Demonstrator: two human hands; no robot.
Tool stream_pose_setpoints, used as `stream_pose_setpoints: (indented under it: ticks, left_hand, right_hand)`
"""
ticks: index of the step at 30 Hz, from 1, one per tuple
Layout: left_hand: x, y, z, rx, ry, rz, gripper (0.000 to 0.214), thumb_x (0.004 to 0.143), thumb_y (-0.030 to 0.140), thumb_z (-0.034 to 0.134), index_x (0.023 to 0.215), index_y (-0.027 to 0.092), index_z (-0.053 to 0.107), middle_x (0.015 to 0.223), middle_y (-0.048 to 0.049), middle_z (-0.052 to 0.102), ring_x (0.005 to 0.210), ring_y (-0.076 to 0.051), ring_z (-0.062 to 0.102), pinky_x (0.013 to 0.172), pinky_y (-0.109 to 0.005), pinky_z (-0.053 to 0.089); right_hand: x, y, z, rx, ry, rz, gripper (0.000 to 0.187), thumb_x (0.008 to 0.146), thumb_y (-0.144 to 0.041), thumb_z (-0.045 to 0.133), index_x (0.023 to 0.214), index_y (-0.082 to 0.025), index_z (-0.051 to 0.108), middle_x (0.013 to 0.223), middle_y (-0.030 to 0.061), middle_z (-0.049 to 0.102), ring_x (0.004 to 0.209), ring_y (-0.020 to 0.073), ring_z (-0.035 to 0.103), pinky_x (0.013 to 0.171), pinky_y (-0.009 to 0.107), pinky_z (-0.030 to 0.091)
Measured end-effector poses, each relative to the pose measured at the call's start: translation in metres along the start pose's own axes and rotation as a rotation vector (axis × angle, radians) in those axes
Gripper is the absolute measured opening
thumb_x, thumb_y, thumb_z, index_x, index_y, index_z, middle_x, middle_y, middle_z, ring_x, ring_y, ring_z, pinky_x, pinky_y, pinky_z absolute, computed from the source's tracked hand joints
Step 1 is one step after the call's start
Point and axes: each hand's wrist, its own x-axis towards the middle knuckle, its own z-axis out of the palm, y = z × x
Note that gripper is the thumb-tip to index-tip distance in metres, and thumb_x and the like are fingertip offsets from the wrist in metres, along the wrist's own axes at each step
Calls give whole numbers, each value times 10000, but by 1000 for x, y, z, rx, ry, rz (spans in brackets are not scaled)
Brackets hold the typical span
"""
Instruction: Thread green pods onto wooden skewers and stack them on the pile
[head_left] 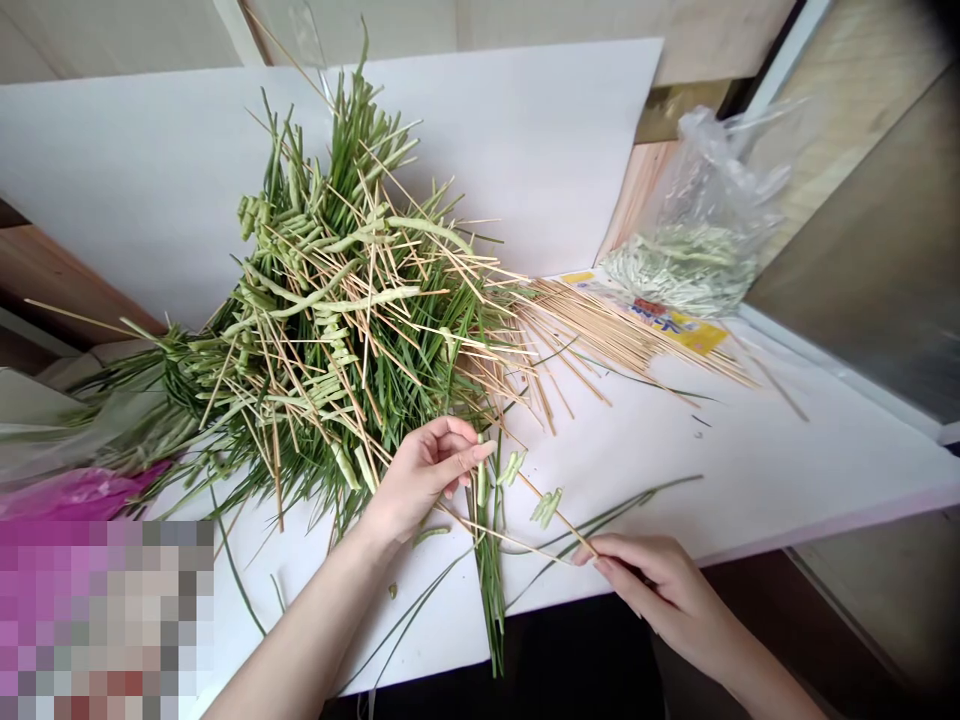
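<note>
Skewer [536,500] threaded with folded chives: right hand [660,585] fingers pinch its 4-o'clock end, left hand [424,475] fingers clamp chives [487,560]; packet [675,322] print unreadable.

Thin wooden skewers [637,335], matt white paper sheet [787,450], and a glossy clear plastic bag [705,190].

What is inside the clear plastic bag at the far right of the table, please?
The plastic bag holds a heap of pale green cut pieces. Its wrinkled film blurs them, and the heap's underside is hidden.
</note>
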Motion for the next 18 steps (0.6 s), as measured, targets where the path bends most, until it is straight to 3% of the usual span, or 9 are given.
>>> stream_pose_setpoints:
  ticks: [7, 18]
  left_hand:
    - [2, -7, 4, -30, -11, -25, 331, 735, 392, 884, 851, 122, 733, 677, 17, 649, 497, -30, 508, 433, -133, 332]
    - [0, -9, 7, -52, -58, -3, 230, 769, 353, 866, 806, 138, 792, 678, 12, 659, 543, -34, 506, 497, -131, 396]
  right_hand:
    - [-1, -1, 1, -76, 3, 0, 413, 1082, -449, 455, 984, -189, 760, 735, 32, 677, 613, 170, 581, 608, 246, 466]
    - [1, -5, 0, -60, -22, -42, 397, 1079, -417, 459, 984, -200, 779, 873, 68, 750, 775, 221, 698, 699, 259, 549]
